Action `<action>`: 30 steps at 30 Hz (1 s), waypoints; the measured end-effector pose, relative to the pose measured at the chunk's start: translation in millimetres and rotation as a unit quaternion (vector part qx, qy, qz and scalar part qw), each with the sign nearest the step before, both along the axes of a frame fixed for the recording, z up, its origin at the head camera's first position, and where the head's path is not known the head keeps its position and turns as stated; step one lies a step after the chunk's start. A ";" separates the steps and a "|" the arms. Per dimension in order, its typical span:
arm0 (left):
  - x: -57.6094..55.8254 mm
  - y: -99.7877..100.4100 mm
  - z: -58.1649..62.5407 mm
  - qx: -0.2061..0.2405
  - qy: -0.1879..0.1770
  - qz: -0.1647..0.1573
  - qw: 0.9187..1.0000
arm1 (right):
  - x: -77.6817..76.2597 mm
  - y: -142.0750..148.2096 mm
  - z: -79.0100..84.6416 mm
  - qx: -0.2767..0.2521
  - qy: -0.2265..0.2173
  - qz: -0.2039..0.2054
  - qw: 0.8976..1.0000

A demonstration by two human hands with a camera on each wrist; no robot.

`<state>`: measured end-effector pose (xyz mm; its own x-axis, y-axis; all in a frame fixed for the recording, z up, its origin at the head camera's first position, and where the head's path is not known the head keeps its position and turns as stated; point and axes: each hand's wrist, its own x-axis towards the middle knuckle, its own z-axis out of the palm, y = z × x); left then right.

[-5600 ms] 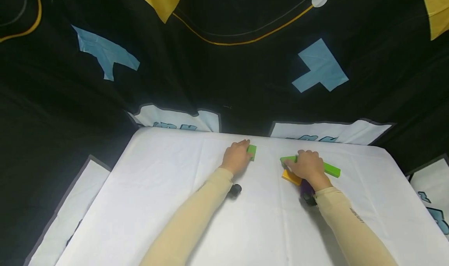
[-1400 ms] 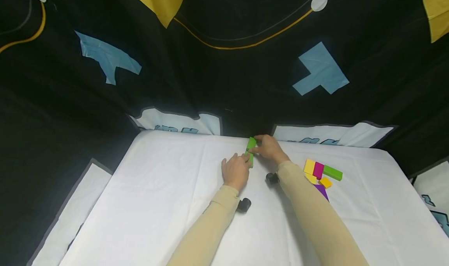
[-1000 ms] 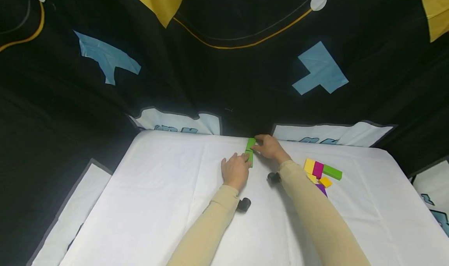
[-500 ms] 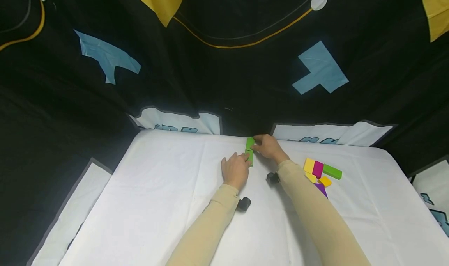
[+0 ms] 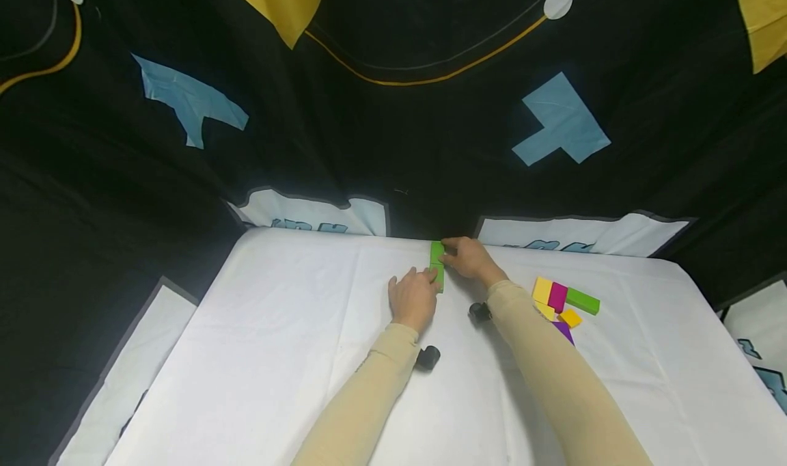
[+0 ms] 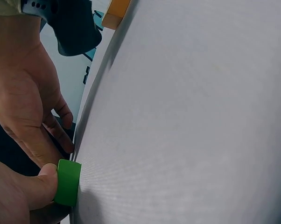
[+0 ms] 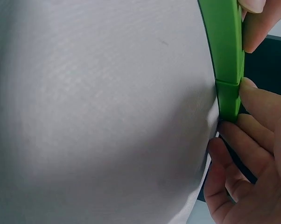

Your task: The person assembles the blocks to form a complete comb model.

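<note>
Two green blocks lie end to end, forming a straight strip by the table's far edge in the head view. My right hand [image 5: 470, 257] pinches the far block [image 5: 437, 251] between thumb and index finger; the right wrist view shows its thumb on the side of that block [image 7: 228, 100]. On the near block [image 5: 439, 280] my left hand [image 5: 413, 298] has a pinching hold, with its thumb on the block's right side. The blocks' ends meet at a thin seam. In the left wrist view my left thumb rests on a green block [image 6: 68, 182].
To the right lies a cluster of blocks: a yellow one [image 5: 542, 290], a magenta one [image 5: 557, 297], a green bar [image 5: 583, 300], an orange one [image 5: 570, 318] and a purple piece [image 5: 563, 331], partly behind my right sleeve. A white cloth [image 5: 264, 357] covers the table.
My right hand has come left from the block cluster with a green block, now set against the one in my left hand. Since then the far block has turned straight into line.
</note>
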<state>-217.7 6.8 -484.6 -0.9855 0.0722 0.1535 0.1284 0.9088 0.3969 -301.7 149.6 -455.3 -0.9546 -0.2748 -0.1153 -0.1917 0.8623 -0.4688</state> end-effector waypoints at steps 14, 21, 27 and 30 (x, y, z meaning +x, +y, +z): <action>-0.6 0.8 -0.2 -0.001 -0.003 0.002 1.000 | -0.6 -0.5 -3.5 0.025 0.019 0.016 0.999; -0.6 1.2 0.8 -0.002 -0.003 0.003 1.000 | -1.7 0.6 -6.5 0.036 0.023 0.020 0.999; -0.1 1.2 0.4 0.001 0.007 0.005 1.000 | -2.6 1.9 -6.7 0.030 0.027 0.026 0.999; -0.2 1.3 0.5 0.005 0.009 0.005 1.000 | -3.4 2.1 -7.0 0.031 0.026 0.026 0.999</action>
<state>-217.8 8.1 -484.0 -0.9833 0.0600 0.1718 0.1258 0.9063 0.4034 -305.1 151.7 -462.4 -0.9442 -0.3183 -0.0847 -0.2596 0.8774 -0.4035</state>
